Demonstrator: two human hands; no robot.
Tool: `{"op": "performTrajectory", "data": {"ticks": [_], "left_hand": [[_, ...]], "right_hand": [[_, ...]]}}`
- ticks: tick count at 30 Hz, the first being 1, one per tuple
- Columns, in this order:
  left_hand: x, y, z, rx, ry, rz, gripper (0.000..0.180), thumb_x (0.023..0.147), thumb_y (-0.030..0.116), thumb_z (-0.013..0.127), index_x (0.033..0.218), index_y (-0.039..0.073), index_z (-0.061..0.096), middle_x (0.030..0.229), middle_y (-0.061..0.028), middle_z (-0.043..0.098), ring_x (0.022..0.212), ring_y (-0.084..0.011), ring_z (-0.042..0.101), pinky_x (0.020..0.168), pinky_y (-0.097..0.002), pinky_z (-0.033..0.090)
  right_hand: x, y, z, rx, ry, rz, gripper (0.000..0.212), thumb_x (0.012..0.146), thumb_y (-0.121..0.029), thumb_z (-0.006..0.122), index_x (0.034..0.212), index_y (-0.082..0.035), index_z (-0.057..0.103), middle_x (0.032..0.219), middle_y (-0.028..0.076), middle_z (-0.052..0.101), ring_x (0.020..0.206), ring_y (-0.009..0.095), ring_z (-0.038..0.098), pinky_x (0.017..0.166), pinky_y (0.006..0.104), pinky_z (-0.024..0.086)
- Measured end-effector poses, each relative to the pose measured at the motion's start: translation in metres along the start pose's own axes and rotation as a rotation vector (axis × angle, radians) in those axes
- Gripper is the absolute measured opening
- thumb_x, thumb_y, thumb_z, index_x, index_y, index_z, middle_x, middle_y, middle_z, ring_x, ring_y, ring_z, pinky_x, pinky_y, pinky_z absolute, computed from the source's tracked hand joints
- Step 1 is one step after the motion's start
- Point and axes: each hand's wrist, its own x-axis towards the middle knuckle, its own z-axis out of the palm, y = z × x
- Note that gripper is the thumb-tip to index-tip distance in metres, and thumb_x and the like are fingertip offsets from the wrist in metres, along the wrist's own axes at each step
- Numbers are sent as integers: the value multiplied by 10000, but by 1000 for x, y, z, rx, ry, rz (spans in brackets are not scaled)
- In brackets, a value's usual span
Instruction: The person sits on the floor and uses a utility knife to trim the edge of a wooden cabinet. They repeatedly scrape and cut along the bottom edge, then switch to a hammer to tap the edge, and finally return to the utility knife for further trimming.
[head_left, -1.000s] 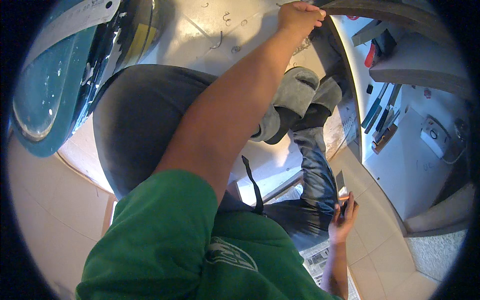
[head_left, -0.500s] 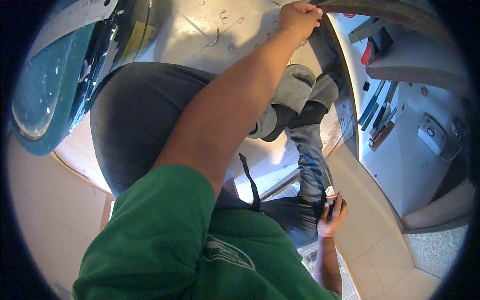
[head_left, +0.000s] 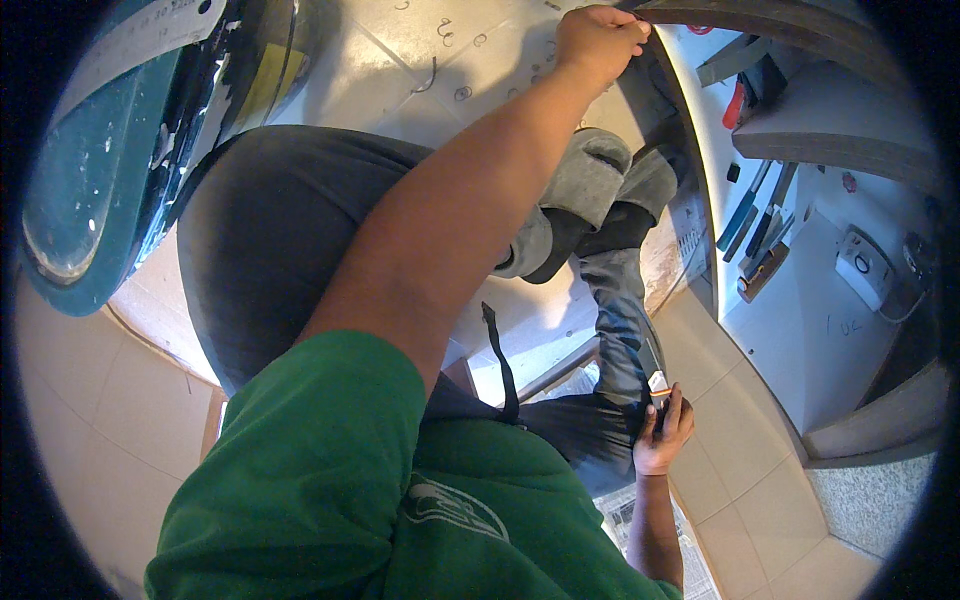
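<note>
My left arm stretches up across the view, and my left hand [head_left: 603, 47] is at the end of a dark brown board [head_left: 765, 18]. Its fingers are closed in a pinch; whatever lies between them is hidden or too small to name. Low on the right, beside my leg, my right hand [head_left: 665, 432] is closed around a slim object with a white and orange part [head_left: 658, 384]. A thin dark length seems to run up from that part along the trouser leg. My grey slippers [head_left: 590, 180] show below the left forearm.
A white-lined cabinet [head_left: 800, 370] at right holds several hand tools [head_left: 765, 225], a red-handled tool [head_left: 735, 103] and a white electrical box [head_left: 864, 265]. A teal, paint-spotted curved object [head_left: 100, 190] stands at upper left. Curled scraps [head_left: 445, 35] lie on the tiled floor [head_left: 390, 95].
My left fingertips have shifted slightly to the right and down at the board's end. My bent left knee has moved a little to the left. The right hand stays nearly still.
</note>
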Motion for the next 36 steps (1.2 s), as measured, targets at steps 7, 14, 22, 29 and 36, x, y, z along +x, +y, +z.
{"op": "performTrajectory", "data": {"ticks": [7, 14, 22, 29, 36], "left_hand": [[9, -19, 13, 152, 167, 376, 243, 916, 139, 740, 1088, -30, 713, 896, -88, 750, 743, -161, 694, 667, -301, 548], [2, -19, 14, -212, 141, 199, 174, 867, 43, 738, 1018, -34, 698, 884, -146, 751, 676, -202, 730, 603, -297, 578], [2, 2, -1, -251, 35, -117, 300, 959, 282, 693, 1024, -10, 700, 825, -68, 715, 651, -197, 644, 645, -330, 533], [1, 2, -3, -417, -36, -181, 259, 926, 146, 705, 1135, 34, 600, 1001, -129, 684, 828, -255, 701, 688, -386, 571], [-6, -3, -3, -487, -118, -172, 364, 950, 116, 679, 1279, 44, 543, 1176, -114, 648, 1043, -284, 649, 896, -472, 546]], "right_hand": [[4, -3, -2, -13, -10, 22, 583, 953, -250, 660, 1486, -64, 512, 1200, 182, 610, 1087, 371, 563, 976, 484, 396], [3, -4, 1, -22, 4, 32, 570, 965, -275, 651, 1479, -67, 520, 1182, 185, 608, 1083, 372, 563, 971, 484, 399], [2, -1, 5, 2, 21, 18, 565, 981, -311, 640, 1476, -64, 524, 1179, 189, 608, 1078, 377, 562, 961, 488, 405], [4, -4, 2, 3, 14, 27, 565, 960, -277, 657, 1469, -64, 532, 1185, 189, 607, 1080, 376, 561, 971, 491, 403], [4, -4, 2, -1, 25, 22, 566, 955, -249, 663, 1475, -72, 528, 1194, 185, 610, 1094, 374, 562, 980, 482, 402]]}}
